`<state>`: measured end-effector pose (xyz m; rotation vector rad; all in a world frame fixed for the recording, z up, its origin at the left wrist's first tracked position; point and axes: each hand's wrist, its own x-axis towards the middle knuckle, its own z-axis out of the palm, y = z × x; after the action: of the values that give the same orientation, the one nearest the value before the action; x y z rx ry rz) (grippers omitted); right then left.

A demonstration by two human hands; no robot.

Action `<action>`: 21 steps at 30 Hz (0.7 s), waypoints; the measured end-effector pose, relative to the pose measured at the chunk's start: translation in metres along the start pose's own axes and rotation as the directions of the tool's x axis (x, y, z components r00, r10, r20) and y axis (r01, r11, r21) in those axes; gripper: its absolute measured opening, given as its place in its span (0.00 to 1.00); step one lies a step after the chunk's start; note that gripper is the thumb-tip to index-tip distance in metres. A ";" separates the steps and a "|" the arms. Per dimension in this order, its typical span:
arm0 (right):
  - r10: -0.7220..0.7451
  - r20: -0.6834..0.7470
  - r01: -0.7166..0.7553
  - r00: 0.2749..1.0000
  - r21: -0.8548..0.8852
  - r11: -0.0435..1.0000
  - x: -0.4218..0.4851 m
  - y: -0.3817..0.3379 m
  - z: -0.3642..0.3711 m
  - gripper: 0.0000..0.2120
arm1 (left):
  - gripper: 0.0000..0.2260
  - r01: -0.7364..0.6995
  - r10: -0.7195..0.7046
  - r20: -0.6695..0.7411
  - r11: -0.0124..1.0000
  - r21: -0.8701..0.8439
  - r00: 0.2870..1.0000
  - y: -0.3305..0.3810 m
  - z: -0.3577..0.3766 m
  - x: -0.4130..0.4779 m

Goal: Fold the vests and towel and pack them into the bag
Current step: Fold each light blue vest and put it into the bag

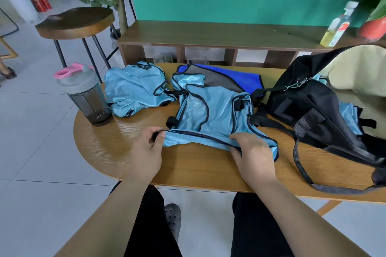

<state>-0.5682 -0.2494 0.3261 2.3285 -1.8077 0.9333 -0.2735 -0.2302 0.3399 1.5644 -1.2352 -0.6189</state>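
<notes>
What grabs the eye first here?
The left hand and right hand pinch the near hem of a light-blue vest spread mid-table. Right of it sits the black bag. At far left a crumpled second vest lies beside a shaker.

light-blue vest flat, mid-table | crumpled vest left | blue-grey towel behind | black bag open, right
</notes>
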 end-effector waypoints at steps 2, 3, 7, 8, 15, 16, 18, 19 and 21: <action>0.083 -0.066 -0.086 0.994 -0.045 0.995 0.002 0.003 -0.001 0.14 | 0.04 0.028 -0.029 -0.065 0.999 -0.029 0.997 0.002 -0.001 0.000; 0.133 -0.092 -0.139 0.987 -0.069 0.988 0.003 0.004 -0.002 0.15 | 0.06 0.033 -0.035 -0.081 0.999 -0.033 0.996 0.002 -0.002 0.000; 0.330 -0.173 -0.340 0.928 -0.032 0.940 0.005 0.010 -0.006 0.15 | 0.11 0.048 -0.059 -0.150 0.996 -0.076 0.987 0.002 -0.001 0.000; 0.373 -0.183 -0.378 0.910 0.006 0.926 0.006 0.012 -0.007 0.15 | 0.12 0.054 -0.066 -0.162 0.995 -0.080 0.985 0.001 -0.002 0.000; 0.572 -0.170 -0.463 0.802 0.427 0.777 0.006 0.019 -0.018 0.15 | 0.07 0.083 -0.093 -0.199 0.995 -0.058 0.976 -0.003 -0.003 0.002; 0.577 -0.182 -0.455 0.796 0.449 0.769 0.006 0.017 -0.020 0.16 | 0.05 0.097 -0.106 -0.199 0.994 -0.057 0.974 -0.003 -0.003 0.003; 0.603 -0.189 -0.451 0.775 0.502 0.738 0.005 0.016 -0.023 0.16 | 0.09 0.096 -0.103 -0.206 0.994 -0.042 0.973 -0.003 -0.003 0.003; 0.627 -0.183 -0.460 0.757 0.533 0.710 0.005 0.016 -0.024 0.16 | 0.10 0.089 -0.094 -0.213 0.995 -0.035 0.973 -0.002 -0.003 0.003; 0.690 -0.176 -0.491 0.702 0.582 0.649 0.006 0.016 -0.024 0.13 | 0.10 0.079 -0.086 -0.228 0.996 -0.036 0.970 0.002 -0.003 0.002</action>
<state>-0.5923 -0.2500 0.3435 1.4711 -2.4036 1.9995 -0.2708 -0.2307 0.3430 1.6218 -0.9898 -0.4896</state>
